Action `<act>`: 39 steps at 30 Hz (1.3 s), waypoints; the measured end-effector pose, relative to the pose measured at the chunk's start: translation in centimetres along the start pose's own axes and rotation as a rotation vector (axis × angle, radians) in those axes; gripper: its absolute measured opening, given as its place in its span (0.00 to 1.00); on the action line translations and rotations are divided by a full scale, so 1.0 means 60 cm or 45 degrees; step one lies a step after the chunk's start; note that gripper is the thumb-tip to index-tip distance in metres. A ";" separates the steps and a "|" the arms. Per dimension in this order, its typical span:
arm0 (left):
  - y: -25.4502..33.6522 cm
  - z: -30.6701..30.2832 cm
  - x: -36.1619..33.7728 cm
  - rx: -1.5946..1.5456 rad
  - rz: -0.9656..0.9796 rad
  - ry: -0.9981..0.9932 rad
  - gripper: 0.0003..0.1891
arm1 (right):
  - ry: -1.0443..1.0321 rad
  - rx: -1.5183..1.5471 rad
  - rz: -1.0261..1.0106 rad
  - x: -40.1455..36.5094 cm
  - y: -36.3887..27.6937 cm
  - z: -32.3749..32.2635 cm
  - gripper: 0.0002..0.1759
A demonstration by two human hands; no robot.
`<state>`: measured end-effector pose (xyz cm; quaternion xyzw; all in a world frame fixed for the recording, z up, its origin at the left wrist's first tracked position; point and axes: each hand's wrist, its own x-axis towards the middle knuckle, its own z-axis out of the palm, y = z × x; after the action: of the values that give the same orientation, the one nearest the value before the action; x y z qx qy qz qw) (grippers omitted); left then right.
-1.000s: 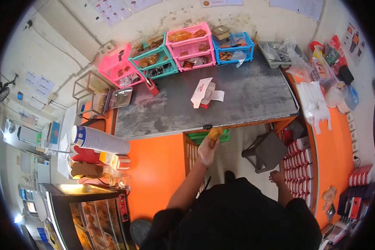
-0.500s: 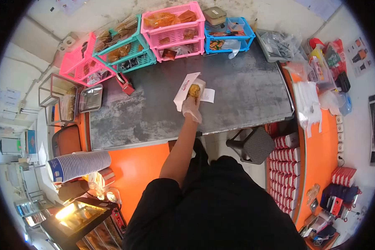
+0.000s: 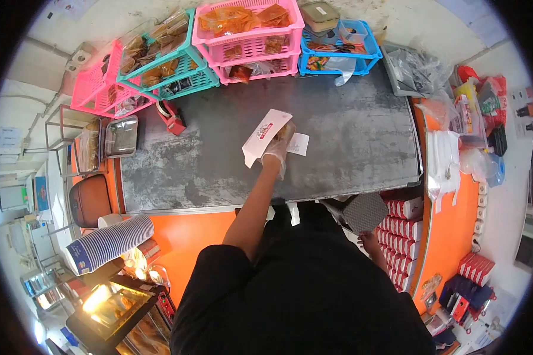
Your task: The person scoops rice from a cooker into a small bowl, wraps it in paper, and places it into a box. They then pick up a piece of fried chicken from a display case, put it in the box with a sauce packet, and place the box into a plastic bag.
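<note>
My left hand [image 3: 275,155], in a clear plastic glove, reaches into a white paper food box [image 3: 265,135] with red print on its raised lid. Its fingers are closed around a golden-brown piece of fried food [image 3: 286,131], mostly hidden by the lid and glove. A white paper slip [image 3: 299,144] lies on the table just right of the box. My right hand [image 3: 368,241] is low beside my body, near the dark stool [image 3: 366,213]. It is bare, with fingers loosely bent and apart, and nothing shows in it.
The grey table [image 3: 201,177] carries pink [image 3: 249,36], teal [image 3: 189,80] and blue baskets [image 3: 340,53] at the back. A red tape dispenser [image 3: 173,123] and metal tray [image 3: 121,136] are left. Stacked cups [image 3: 109,244] and a lit food warmer [image 3: 109,305] stand nearer; folded boxes [image 3: 400,248] fill the right.
The box lid has tilted further over the food, and my left hand is deeper behind it. My right hand has come into view by the stool. The view has shifted slightly.
</note>
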<state>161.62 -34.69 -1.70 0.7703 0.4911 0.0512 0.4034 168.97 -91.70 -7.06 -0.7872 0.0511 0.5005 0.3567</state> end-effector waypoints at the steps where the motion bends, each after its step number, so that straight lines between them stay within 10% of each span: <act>1: 0.007 -0.006 -0.004 0.025 -0.060 -0.010 0.35 | -0.019 -0.194 -0.051 0.010 -0.021 -0.009 0.18; 6: 0.104 -0.102 -0.136 -0.444 -0.161 -0.010 0.33 | -0.124 -1.052 -0.594 0.024 -0.240 -0.010 0.17; 8: 0.080 -0.076 -0.159 -1.511 -0.426 -0.094 0.31 | -0.058 -0.776 -0.684 -0.019 -0.400 0.047 0.16; 11: 0.147 -0.089 -0.195 -2.020 -0.812 0.203 0.30 | -0.504 -0.422 -1.128 -0.086 -0.600 0.150 0.17; 14: 0.205 -0.139 -0.221 -2.080 -0.643 0.077 0.30 | -0.670 -0.563 -1.348 -0.134 -0.737 0.242 0.24; 19: 0.172 -0.203 -0.284 -1.826 -0.584 -0.357 0.39 | -0.418 -0.756 -1.664 -0.031 -0.750 0.318 0.24; 21: 0.155 -0.213 -0.318 -1.819 -0.626 -0.335 0.41 | -1.304 -1.142 -1.246 -0.004 -0.752 0.319 0.16; 24: 0.147 -0.230 -0.361 -1.733 -0.689 -0.328 0.47 | -1.608 -1.109 -0.977 -0.019 -0.743 0.332 0.15; 39: 0.040 -0.291 -0.516 -1.992 -0.286 -0.489 0.44 | -0.991 -1.052 -1.571 -0.124 -0.679 0.367 0.15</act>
<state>139.17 -49.84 21.43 0.2070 0.3099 0.2057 0.9049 166.59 -50.12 14.49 -0.5125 -0.7029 0.4299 0.2417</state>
